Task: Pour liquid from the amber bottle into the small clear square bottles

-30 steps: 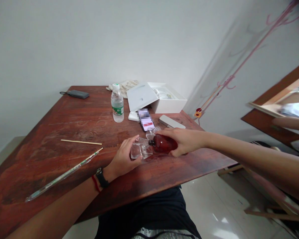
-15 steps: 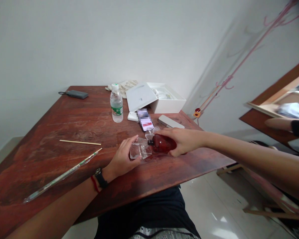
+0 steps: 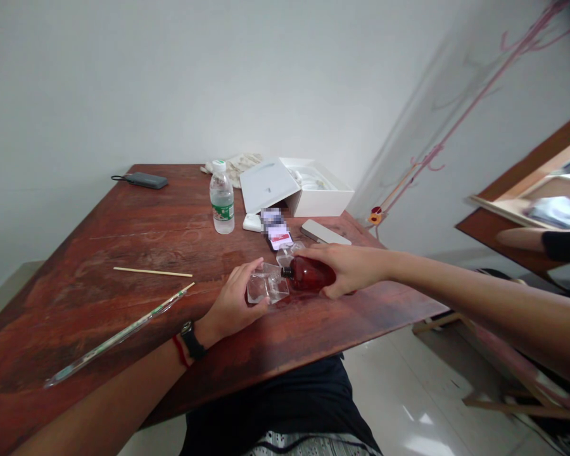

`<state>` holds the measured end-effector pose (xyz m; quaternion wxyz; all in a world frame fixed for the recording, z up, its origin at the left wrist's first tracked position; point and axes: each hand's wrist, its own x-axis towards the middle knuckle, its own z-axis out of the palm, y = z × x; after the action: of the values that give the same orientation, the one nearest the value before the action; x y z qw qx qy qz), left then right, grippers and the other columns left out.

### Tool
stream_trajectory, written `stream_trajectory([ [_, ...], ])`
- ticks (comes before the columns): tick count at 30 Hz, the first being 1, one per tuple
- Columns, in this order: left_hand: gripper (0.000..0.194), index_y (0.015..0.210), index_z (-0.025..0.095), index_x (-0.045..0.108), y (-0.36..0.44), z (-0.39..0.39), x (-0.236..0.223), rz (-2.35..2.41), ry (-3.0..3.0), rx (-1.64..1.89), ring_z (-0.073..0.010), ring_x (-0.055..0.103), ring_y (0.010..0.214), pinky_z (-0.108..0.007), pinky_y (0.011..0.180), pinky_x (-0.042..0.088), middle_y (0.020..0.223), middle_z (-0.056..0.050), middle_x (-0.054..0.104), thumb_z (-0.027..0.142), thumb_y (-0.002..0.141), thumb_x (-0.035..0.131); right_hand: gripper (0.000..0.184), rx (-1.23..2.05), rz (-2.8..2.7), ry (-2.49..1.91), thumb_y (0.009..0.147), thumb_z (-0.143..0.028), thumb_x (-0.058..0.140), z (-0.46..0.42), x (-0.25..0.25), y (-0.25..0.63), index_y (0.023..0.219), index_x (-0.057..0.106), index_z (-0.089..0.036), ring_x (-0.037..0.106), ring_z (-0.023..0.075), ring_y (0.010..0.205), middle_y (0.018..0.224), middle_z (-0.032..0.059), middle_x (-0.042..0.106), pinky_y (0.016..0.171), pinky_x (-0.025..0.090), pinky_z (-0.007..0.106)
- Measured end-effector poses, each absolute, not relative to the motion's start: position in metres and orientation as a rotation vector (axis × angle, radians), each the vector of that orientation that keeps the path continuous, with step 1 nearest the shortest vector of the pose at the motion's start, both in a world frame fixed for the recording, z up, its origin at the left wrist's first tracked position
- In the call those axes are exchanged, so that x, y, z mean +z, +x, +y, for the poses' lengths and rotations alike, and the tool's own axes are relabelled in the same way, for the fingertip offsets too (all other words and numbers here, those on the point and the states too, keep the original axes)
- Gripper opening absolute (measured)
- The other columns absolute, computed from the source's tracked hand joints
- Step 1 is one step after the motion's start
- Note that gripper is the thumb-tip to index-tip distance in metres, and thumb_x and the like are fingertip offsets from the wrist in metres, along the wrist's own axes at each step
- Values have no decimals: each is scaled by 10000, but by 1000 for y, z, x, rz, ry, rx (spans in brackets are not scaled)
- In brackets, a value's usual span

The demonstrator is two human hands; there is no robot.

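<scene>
Right fingers (image 3: 322,256): clenched around a smooth dark-red bottle (image 3: 310,274), its black neck pointing left into a clear moulded plastic casing (image 3: 266,283). Left fingers (image 3: 248,271): curled over that casing. Both items sit at the front of the bench (image 3: 123,316), of scuffed reddish wood. Adjacent: a second clear plastic piece (image 3: 289,254), touching the bottle's shoulder. Further left: a slender glass tube (image 3: 118,335) and a thin wooden stick (image 3: 152,272). Beyond: a ribbed plastic water bottle (image 3: 221,202) and a white cardboard box (image 3: 297,187). Far right: a co-worker's hand (image 3: 517,239), black-sleeved.
</scene>
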<state>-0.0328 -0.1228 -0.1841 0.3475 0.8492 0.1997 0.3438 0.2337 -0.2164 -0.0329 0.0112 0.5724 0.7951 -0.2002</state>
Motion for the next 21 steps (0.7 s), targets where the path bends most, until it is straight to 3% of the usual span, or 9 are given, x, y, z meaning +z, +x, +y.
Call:
stream_trajectory([
  [21,739,1547,181,466,-32,-122,-184,515,2206,886,-329,572,1379,-522,1228,437,1514,-151,580,218,845,694,853,-623,2520,1783,699,-228,800,-216,-35,236,1511,545,-185,701,309,1054,1286,127,721,915,559,416],
])
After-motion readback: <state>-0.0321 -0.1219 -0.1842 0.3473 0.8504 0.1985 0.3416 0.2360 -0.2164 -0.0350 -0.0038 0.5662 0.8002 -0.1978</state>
